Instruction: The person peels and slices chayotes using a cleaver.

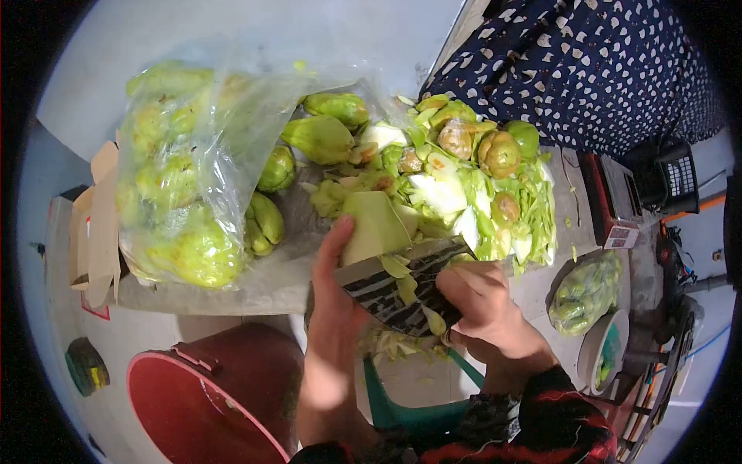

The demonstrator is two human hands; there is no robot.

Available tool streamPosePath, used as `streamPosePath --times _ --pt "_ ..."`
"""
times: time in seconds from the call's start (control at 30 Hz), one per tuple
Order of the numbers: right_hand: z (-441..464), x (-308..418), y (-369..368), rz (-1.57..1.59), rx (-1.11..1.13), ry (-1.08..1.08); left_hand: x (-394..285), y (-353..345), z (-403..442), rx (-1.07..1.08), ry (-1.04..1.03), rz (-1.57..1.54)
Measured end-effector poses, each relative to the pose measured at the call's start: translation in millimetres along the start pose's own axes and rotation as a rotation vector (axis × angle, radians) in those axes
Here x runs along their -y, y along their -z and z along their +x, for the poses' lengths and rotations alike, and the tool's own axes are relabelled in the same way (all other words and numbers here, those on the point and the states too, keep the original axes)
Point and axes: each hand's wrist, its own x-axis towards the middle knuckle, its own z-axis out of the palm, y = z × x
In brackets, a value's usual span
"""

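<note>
My left hand [334,294] is wrapped round the lower left side of a pale green, partly peeled chayote [374,226]. In my right hand [478,300] is the handle of a broad, dark-streaked cleaver [406,286]. Its blade lies against the near side of the chayote, with bits of green peel stuck on it. Beyond my hands spreads a heap of peelings and cut pieces [440,193], with several whole chayotes among them. More unpeeled chayotes [318,139] lie to the left of the heap.
A clear plastic bag of chayotes [182,185] stands at the left beside a cardboard box [104,224]. A red bucket [216,387] is below left, a green stool [417,414] below my hands. At right are a bagged bundle [587,294], a white bucket [604,352] and a scale [614,193]. Patterned cloth [572,69] hangs behind.
</note>
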Motion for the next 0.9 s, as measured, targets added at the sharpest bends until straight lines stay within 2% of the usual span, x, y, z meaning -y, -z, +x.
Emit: streamPosePath --times 0.03,0.1,0.13,0.17,0.3,0.43,0.5,0.6,0.63,0.67,0.73,0.9 --pt "0.0 -2.0 -4.7 -0.001 -0.002 -0.002 -0.1 -1.5 -1.5 -0.025 -0.012 0.043" --pt "1.0 -18.0 -22.3 -0.114 -0.149 -0.054 1.1 -4.0 -3.2 -0.044 -0.03 0.082" --pt "-0.4 -29.9 -29.9 -0.126 -0.055 -0.212 2.7 -3.8 -2.9 -0.105 -0.045 0.108" --pt "-2.2 -34.4 -32.1 -0.129 -0.067 -0.223 1.6 -3.3 -2.4 -0.167 -0.06 0.14" --pt "0.6 -30.1 -26.2 -0.16 -0.094 -0.238 1.0 0.8 -3.3 -0.173 -0.041 0.116" --pt "-2.6 -41.5 -30.1 -0.113 -0.106 -0.254 0.1 -1.0 -5.6 -0.118 -0.014 0.122" --pt "0.3 -50.2 -32.4 -0.102 -0.006 -0.555 -3.9 -1.5 -4.1 -0.1 -0.009 0.148" --pt "1.8 -35.4 -24.6 -0.037 -0.062 -0.515 -1.8 -0.5 -1.6 -0.191 -0.063 0.002" --pt "1.7 -30.3 -21.4 -0.042 -0.036 -0.444 -3.7 -1.2 1.8 -0.176 -0.074 -0.09" --pt "-1.0 -29.6 -23.5 -0.086 -0.116 -0.27 -5.2 -1.7 4.3 -0.159 -0.089 -0.183" --pt "1.6 -24.3 -26.6 -0.12 -0.244 -0.007 -2.8 -0.6 6.9 -0.128 -0.082 -0.157" --pt "7.6 -10.5 -18.7 -0.1 -0.206 0.173 8.4 13.4 10.3 0.053 -0.035 -0.202"
